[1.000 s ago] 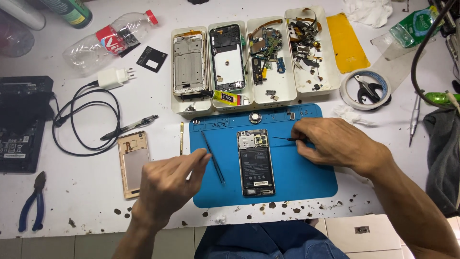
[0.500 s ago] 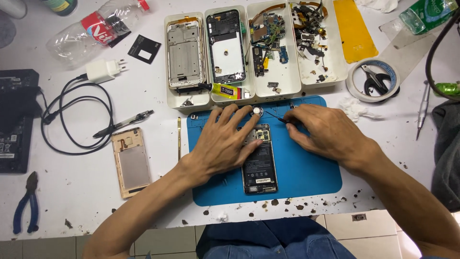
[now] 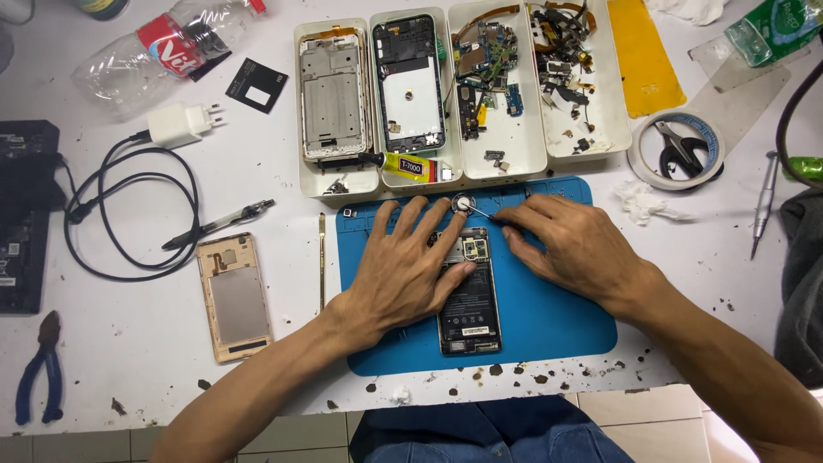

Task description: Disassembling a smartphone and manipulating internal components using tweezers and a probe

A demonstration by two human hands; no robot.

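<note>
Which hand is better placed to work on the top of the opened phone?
Probably the right hand: it holds thin tweezers aimed there, while the left hand lies flat on the phone.

Opened phone (image 3: 469,296), back cover off, lies flat and lengthwise on blue mat (image 3: 549,317). Battery and gold-shielded board exposed. Thin metal tweezers (image 3: 482,212) point toward its top edge.

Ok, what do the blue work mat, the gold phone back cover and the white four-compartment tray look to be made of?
The blue work mat looks like matte silicone or rubber: no glare, moulded recesses along its top edge. The gold phone back cover looks like brushed metal, possibly painted plastic; its inside face shows a dull sheen. The white four-compartment tray looks like smooth moulded plastic with rounded walls.
</note>
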